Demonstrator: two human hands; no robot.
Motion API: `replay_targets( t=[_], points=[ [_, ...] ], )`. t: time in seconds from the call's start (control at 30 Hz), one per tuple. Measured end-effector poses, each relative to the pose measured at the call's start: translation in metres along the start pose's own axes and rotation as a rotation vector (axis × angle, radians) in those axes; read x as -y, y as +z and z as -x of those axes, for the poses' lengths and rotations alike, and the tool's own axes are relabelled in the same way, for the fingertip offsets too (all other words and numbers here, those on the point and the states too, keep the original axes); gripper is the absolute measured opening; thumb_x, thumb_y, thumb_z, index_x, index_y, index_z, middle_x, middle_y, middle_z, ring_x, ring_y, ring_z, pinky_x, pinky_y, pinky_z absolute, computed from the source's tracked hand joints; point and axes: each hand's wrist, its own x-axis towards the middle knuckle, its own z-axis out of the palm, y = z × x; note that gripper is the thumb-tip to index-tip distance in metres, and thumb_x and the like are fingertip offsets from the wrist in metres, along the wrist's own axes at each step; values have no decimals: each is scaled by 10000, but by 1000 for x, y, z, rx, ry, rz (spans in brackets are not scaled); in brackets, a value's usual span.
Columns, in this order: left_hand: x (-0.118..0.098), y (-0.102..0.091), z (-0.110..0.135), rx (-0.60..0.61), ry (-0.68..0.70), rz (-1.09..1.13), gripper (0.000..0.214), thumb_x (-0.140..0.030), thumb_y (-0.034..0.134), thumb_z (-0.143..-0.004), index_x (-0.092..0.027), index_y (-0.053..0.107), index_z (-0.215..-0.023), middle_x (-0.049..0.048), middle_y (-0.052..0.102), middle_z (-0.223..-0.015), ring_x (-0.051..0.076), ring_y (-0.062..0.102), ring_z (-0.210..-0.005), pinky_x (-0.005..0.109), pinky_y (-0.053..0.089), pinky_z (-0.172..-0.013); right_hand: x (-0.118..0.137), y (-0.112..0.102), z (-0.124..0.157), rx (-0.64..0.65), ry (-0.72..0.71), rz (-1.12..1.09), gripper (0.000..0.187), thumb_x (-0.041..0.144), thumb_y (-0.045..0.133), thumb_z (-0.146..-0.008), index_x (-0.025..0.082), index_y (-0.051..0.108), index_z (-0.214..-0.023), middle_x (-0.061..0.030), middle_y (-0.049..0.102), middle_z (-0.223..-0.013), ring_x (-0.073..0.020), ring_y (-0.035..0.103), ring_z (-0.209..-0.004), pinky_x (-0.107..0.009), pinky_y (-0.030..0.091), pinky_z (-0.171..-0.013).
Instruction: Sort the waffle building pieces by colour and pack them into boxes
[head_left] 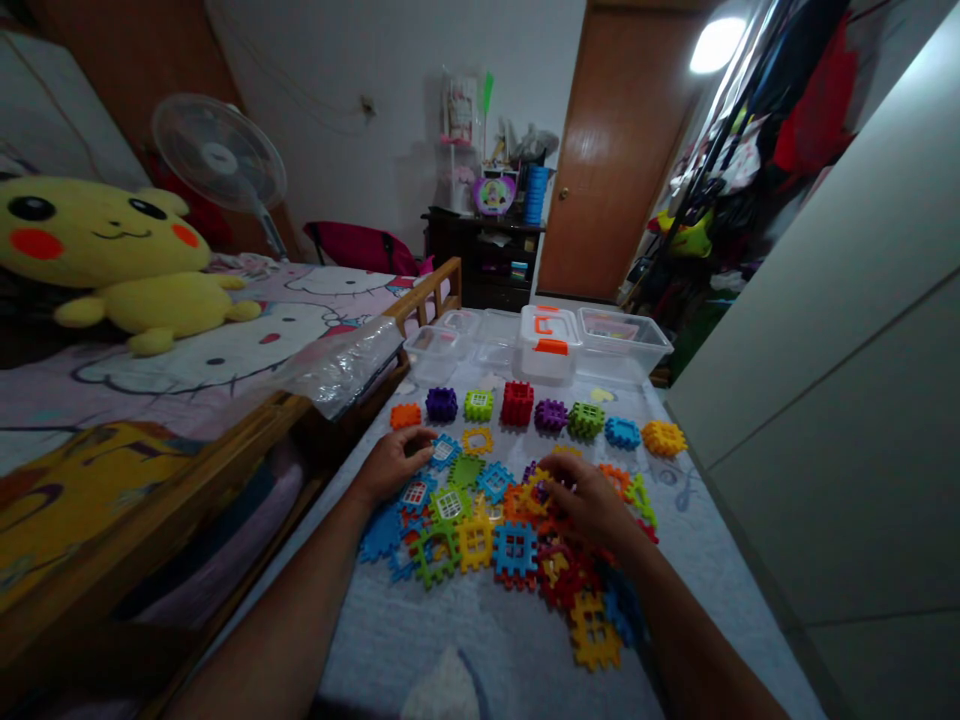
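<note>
left hand [401, 462]: fingers half-curled, tips at the near-left edge of a blue window piece [444, 452] on the far-left side of the pile. looks like contact; can't tell if it's pinched.

right hand [589, 495]: palm down, fingers loosely bent over the middle of the pile, tips right by a yellow piece [538, 492]. can't tell if the fingers are clamped on it or just resting; the hand covers part of the pieces under it.

loose pile of interlocking plastic pieces [514, 548] sits between and in front of both hands on the cloth-covered surface [420, 640]. pieces overlap, so the lower ones are partly buried. one yellow window piece [596, 632] lies at the near edge, below the right forearm's inner side.

beyond the pile, a row of colour-sorted stacks: orange at left, then dark purple, lime, red stack [517, 403], purple, green, blue, yellow-orange stack [664, 439] at right. behind the row: clear bins [431, 352] and a lidded box [551, 350] with orange latches. wooden rail [225, 490] bounds the left side, white cabinet [832, 350] the right.
</note>
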Motion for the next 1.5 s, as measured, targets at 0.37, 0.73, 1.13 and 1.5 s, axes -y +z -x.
replay_targets(
  t=[0.37, 0.73, 1.13, 1.5],
  points=[
    [-2, -1, 1, -13, -2, -29, 430, -470, 631, -729, -151, 695, -1009, 58, 708, -872, 234, 667, -838, 342, 528, -789, -38, -30, -13, -415, 52, 235, 207, 308, 491, -843, 195, 655, -898, -69, 706, -876, -217, 629, -805, -352, 481, -768],
    [-5, -1, 0, -4, 4, -30, 435, -482, 631, -723, -145, 703, -988, 67, 709, -861, 237, 667, -827, 346, 524, -777, -36, -19, -19, -159, -86, 451, 275, 150, 533, -797, 180, 692, -1020, -90, 723, -1056, -242, 589, -985, -371, 425, -929],
    [-8, -2, 1, -3, -14, -27, 446, -507, 642, -706, -157, 710, -974, 68, 725, -869, 244, 676, -831, 356, 530, -786, -45, -23, -14, -9, 5, 524, 561, 165, 584, -759, 142, 529, -1316, -141, 582, -1310, -260, 532, -1205, -396, 396, -1031],
    [-7, -1, 2, -2, -9, -11, 444, -491, 637, -709, -156, 704, -992, 65, 724, -889, 245, 681, -865, 349, 534, -804, -46, -24, -14, -127, -39, 591, 554, 170, 598, -732, 161, 553, -1284, -126, 595, -1221, -269, 547, -1132, -400, 436, -992]
  ],
)
